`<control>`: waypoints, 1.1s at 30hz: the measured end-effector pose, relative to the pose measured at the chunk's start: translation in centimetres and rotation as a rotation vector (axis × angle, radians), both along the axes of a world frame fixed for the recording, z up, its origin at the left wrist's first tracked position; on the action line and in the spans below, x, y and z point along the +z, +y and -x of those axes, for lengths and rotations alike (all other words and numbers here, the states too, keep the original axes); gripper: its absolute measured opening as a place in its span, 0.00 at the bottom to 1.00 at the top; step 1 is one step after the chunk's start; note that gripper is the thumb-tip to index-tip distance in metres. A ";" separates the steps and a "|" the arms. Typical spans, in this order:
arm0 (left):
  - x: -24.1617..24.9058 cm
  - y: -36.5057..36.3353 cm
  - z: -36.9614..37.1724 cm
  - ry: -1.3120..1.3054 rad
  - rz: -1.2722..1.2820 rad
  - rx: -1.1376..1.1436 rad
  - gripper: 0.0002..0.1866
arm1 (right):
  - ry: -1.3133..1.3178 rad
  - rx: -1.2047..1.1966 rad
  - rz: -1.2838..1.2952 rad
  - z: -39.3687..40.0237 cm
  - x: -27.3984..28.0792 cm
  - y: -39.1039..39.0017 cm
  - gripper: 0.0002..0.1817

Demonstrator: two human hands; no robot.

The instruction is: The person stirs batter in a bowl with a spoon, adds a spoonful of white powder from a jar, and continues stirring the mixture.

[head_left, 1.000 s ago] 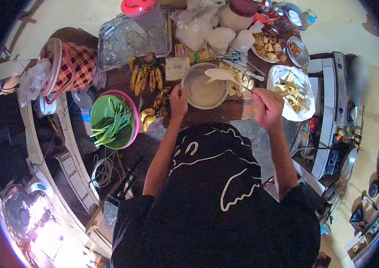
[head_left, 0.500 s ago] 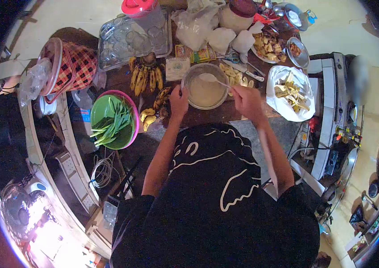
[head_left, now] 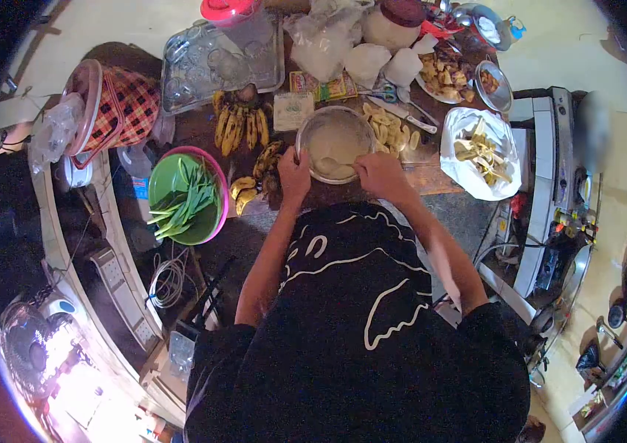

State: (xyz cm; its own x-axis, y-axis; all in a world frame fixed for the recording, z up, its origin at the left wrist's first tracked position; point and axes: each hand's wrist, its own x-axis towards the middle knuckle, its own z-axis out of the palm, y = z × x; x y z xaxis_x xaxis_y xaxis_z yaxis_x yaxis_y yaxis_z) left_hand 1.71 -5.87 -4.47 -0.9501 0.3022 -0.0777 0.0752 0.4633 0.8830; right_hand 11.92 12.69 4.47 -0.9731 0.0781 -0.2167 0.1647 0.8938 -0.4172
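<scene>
My left hand is closed on the near left rim of a metal bowl. Pale, thick batter fills the bowl's bottom. A spoon lies low in the batter near the front wall, and my right hand grips its handle at the near right rim. Sliced bananas lie on the table just right of the bowl, beside a knife. To the left are a bunch of bananas and some loose bananas.
A green basin with green leaves stands at the left edge. At the right sits a white-lined container of peels. Behind are a glass tray with glasses, plastic bags and a plate of fried pieces.
My right hand has moved down and left, bringing the spoon from the bowl's upper part to its near side. My left hand still holds the rim.
</scene>
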 end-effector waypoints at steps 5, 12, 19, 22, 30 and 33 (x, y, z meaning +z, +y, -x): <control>1.2 0.2 -0.4 0.010 0.031 -0.004 0.14 | -0.099 -0.228 -0.129 0.1 -0.8 0.2 0.11; 2.1 0.8 -0.9 0.073 0.028 0.030 0.15 | -0.163 -0.261 -0.088 0.0 -0.1 -0.7 0.13; 2.4 1.3 -0.9 0.152 0.062 0.044 0.14 | -0.028 -0.444 0.079 1.0 -0.2 -0.3 0.14; 2.2 1.1 -0.8 0.144 0.022 0.002 0.12 | -0.004 -0.338 0.043 0.9 -0.5 0.2 0.13; 2.9 1.1 -0.7 0.044 0.063 -0.022 0.12 | -0.112 -0.249 -0.225 2.5 0.3 0.1 0.07; 2.9 1.3 -0.6 0.061 0.072 -0.031 0.13 | -0.076 -0.211 -0.243 2.6 -0.6 -0.1 0.07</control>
